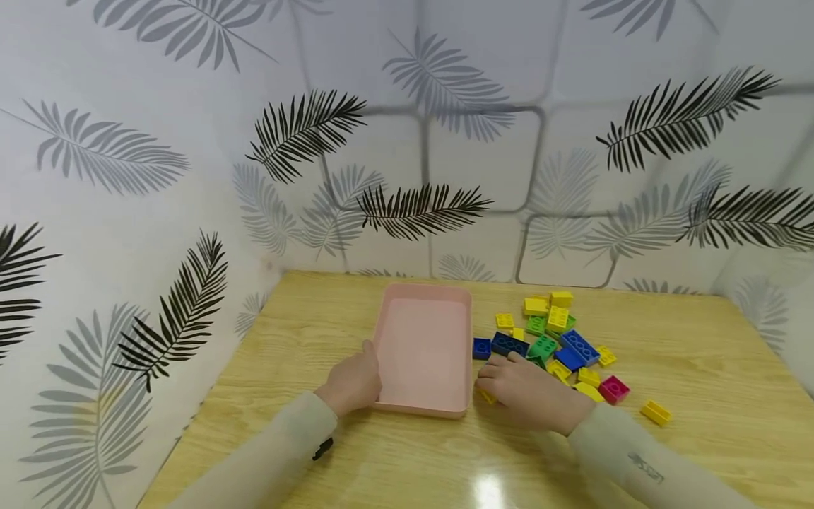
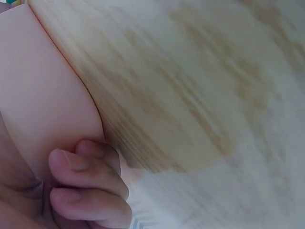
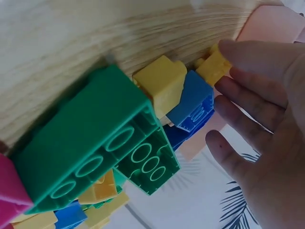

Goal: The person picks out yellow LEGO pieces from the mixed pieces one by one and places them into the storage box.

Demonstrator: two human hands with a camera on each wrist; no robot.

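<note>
My left hand (image 1: 352,379) grips the left side of a shallow pink tray (image 1: 422,411). In the left wrist view, its curled fingers (image 2: 90,179) press against the tray's outer wall. My right hand (image 1: 531,390) is just right of the tray, over the near left part of a pile of toy building bricks. Seen from the right wrist, this hand's fingers are spread and loosely bent. Its thumb reaches a small yellow brick (image 3: 213,68), partly hidden behind the thumb. Beside that lie a blue brick (image 3: 193,102), another yellow brick (image 3: 162,83) and a large green brick (image 3: 86,138).
Yellow, green and blue bricks (image 1: 579,347) lie heaped right of the tray on the wooden table (image 1: 305,311). A magenta brick (image 1: 614,389) and a lone yellow brick (image 1: 656,412) sit at the pile's right. Feather-patterned walls (image 1: 381,155) stand behind and at left.
</note>
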